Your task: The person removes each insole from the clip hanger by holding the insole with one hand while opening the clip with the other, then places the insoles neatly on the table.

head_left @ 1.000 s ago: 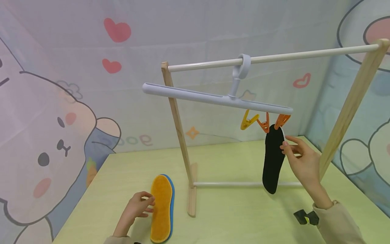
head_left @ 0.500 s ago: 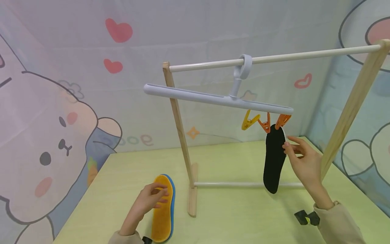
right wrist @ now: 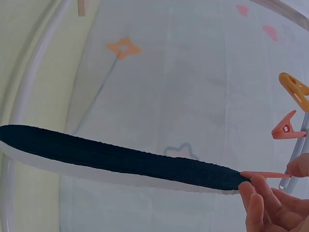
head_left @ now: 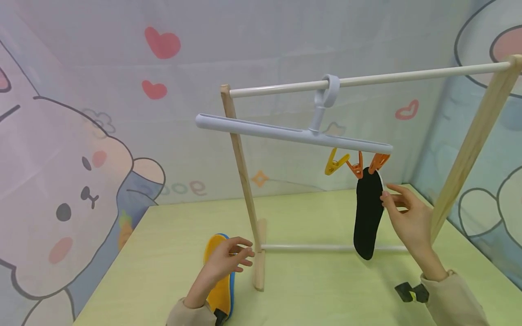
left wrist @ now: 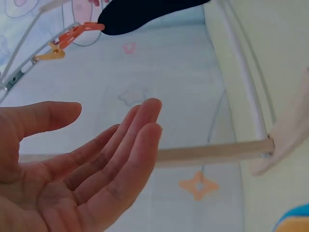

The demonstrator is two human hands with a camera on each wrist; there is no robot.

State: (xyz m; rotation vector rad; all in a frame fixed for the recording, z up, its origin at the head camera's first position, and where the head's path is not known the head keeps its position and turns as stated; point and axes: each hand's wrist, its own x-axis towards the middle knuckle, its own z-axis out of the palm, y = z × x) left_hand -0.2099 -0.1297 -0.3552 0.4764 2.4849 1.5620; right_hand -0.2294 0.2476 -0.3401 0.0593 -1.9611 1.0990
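A black insole (head_left: 368,217) with a white side hangs upright from an orange clip (head_left: 379,162) under a white hanger (head_left: 261,129). At its upper right edge is my right hand (head_left: 411,222), thumb tip overlapping the black face in the head view and fingers bent. In the right wrist view its fingers (right wrist: 273,208) overlap the insole's clipped end, with the thumb apart; I cannot tell whether they grip it. My left hand (head_left: 222,262) is over an orange insole with a blue edge (head_left: 219,296), palm turned up in the left wrist view, holding nothing.
The hanger hooks over the top white bar (head_left: 408,77) of a wooden rack, whose left post (head_left: 242,172) stands just beyond my left hand. A yellow clip (head_left: 335,163) and a second orange clip (head_left: 356,166) hang beside the clipped insole. The pale table (head_left: 310,290) lies below.
My left hand has moved right, from the left edge of the orange insole across it to near the rack's left post. The right hand keeps its place by the hanging black insole.
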